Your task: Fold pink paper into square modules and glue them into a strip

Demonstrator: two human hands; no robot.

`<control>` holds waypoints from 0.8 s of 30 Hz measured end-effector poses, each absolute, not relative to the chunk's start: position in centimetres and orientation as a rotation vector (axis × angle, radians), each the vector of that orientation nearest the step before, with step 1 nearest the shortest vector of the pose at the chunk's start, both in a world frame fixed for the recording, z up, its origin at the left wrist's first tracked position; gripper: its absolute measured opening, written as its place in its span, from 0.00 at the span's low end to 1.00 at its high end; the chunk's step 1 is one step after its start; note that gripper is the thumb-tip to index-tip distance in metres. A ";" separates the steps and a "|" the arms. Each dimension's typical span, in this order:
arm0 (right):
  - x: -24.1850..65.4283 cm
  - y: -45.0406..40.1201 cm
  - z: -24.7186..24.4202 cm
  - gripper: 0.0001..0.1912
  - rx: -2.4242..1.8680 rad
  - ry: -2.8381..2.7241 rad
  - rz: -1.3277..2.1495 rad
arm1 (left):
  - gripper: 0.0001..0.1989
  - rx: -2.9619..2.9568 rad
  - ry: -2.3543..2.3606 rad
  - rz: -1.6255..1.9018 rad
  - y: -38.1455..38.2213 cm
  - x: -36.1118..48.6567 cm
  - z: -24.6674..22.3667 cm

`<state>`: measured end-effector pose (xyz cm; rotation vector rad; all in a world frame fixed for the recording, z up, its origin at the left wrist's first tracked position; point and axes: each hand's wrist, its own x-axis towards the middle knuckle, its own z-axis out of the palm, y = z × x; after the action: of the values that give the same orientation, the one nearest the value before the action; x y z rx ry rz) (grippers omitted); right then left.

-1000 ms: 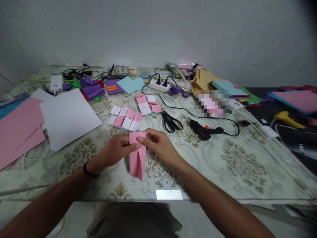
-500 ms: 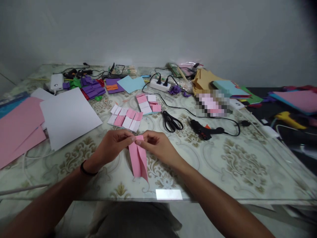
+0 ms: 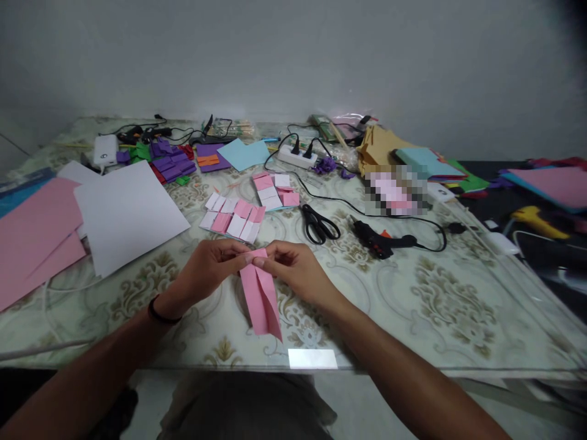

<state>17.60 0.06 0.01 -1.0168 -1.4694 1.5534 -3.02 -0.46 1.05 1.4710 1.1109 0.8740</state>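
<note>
Two hands (image 3: 298, 270), close together, pinch the pink strip (image 3: 257, 299) at its far end, presumably to press its folds flat while the near end gapes.

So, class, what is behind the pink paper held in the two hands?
Patterned tabletop shows around the pink paper. Any part of the left hand or right hand directly behind it is covered, as is the tabletop there.
</note>
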 end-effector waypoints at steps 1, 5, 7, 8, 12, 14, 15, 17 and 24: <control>17.6 0.1 0.0 0.24 -1.012 -1.469 1.553 | 0.11 1.465 1.112 0.877 -0.5 -3.0 1.0; 17.5 0.0 0.0 0.24 -1.009 -1.453 1.564 | 0.10 1.427 1.093 0.897 -0.4 -2.9 0.8; 17.4 0.0 -0.1 0.24 -1.022 -1.449 1.560 | 0.09 1.425 1.095 0.909 -0.4 -2.9 0.9; 17.4 0.0 -0.1 0.24 -1.024 -1.448 1.556 | 0.08 1.429 1.101 0.910 -0.4 -2.9 0.9; 17.5 -0.1 0.3 0.23 -1.045 -1.475 1.503 | 0.10 1.426 1.130 0.902 -0.5 -2.9 1.0; 17.6 -0.1 0.5 0.23 -1.054 -1.476 1.481 | 0.11 1.417 1.140 0.899 -0.6 -2.9 1.1; 17.6 -0.1 0.5 0.24 -1.047 -1.467 1.481 | 0.11 1.422 1.142 0.897 -0.6 -2.9 1.1; 17.5 -0.1 0.5 0.24 -1.023 -1.444 1.488 | 0.12 1.455 1.145 0.874 -0.5 -2.8 1.2; 17.6 0.1 0.0 0.23 -1.018 -1.514 1.519 | 0.13 1.531 1.198 0.829 -0.3 -3.1 1.3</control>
<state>17.60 0.08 0.03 -1.0178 -1.5136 1.5190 -3.14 -0.28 1.31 1.5307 1.1978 0.8286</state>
